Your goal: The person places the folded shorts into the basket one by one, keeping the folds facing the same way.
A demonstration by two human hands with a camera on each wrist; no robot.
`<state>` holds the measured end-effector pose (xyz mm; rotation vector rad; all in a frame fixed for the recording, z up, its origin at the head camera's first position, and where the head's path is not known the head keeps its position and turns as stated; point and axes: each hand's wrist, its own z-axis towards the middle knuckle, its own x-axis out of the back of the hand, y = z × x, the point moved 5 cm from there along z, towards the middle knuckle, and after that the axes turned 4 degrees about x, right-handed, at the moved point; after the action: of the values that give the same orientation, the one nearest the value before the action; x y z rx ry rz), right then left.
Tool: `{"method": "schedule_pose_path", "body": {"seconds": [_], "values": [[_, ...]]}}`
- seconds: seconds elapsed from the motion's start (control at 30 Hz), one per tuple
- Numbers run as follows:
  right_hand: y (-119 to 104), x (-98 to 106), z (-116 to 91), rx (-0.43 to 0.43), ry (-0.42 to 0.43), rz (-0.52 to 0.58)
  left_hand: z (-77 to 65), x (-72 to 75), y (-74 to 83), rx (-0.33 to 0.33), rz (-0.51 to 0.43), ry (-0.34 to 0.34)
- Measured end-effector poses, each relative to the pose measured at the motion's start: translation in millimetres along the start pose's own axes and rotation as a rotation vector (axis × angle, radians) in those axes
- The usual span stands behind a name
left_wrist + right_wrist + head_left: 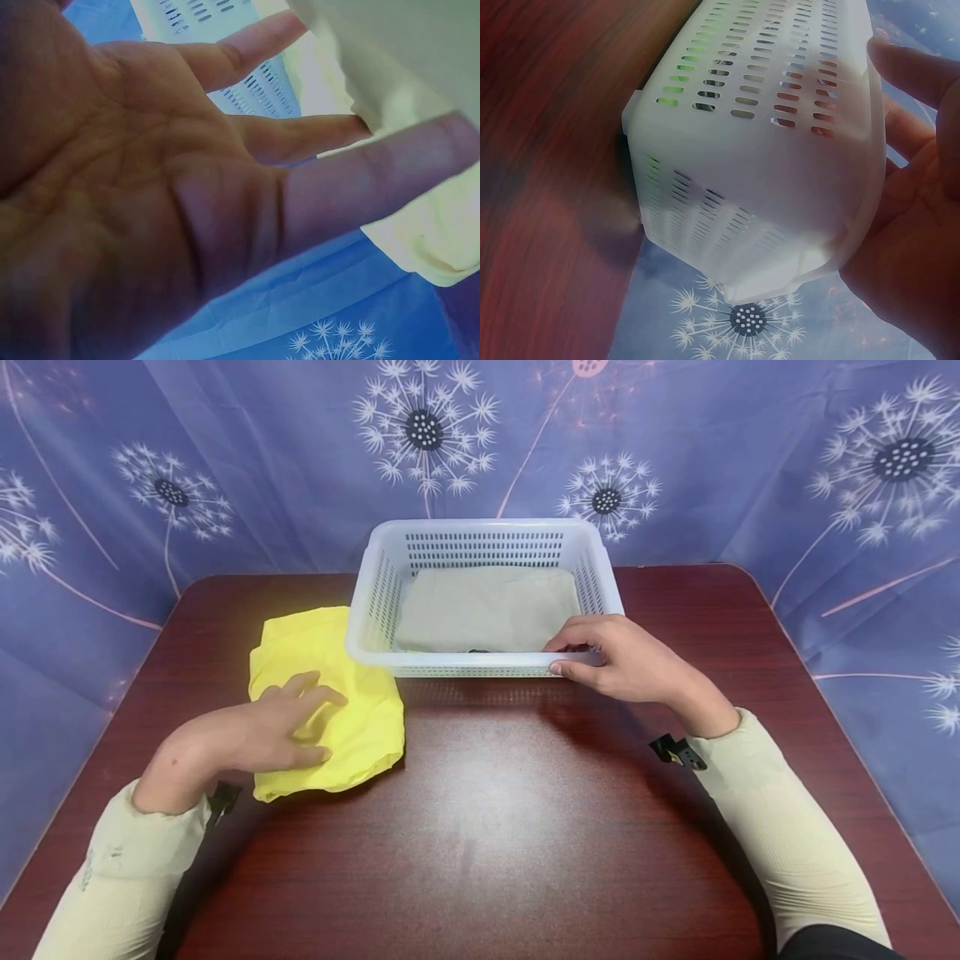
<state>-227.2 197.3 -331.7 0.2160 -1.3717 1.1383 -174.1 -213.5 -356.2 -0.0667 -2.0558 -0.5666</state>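
Observation:
A white slotted plastic basket (480, 664) stands at the back middle of the table. My right hand (626, 660) grips its near right rim, thumb outside and fingers over the inside. The right wrist view shows that grip along the basket (780, 165) edge. To the left lies a folded yellow cloth (360, 710), partly tucked behind the basket's corner. Over it is my left hand (277, 727), fingers spread. In the left wrist view the fingers (375, 169) look mostly straight, with their tips at the cloth (420, 240).
A folded grey-beige cloth (487, 606) lies inside the basket, above darker and green items partly seen through the slots. The dark red wooden table (480, 835) bears everything. Behind it hangs a blue curtain (285, 468) printed with dandelions.

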Motion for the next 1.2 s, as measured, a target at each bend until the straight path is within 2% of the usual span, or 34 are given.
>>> {"method": "schedule_pose_path", "body": {"seconds": [0.23, 1.2], "values": [[-0.3, 0.1, 0.6, 0.014, 0.002, -0.007, -1.6, 0.3, 1.6, -0.027, 0.014, 0.03], [0.0, -0.2, -0.6, 0.011, 0.011, -0.021, -3.7, -5.8, 16.5, 0.007, 0.04, 0.066]]}}
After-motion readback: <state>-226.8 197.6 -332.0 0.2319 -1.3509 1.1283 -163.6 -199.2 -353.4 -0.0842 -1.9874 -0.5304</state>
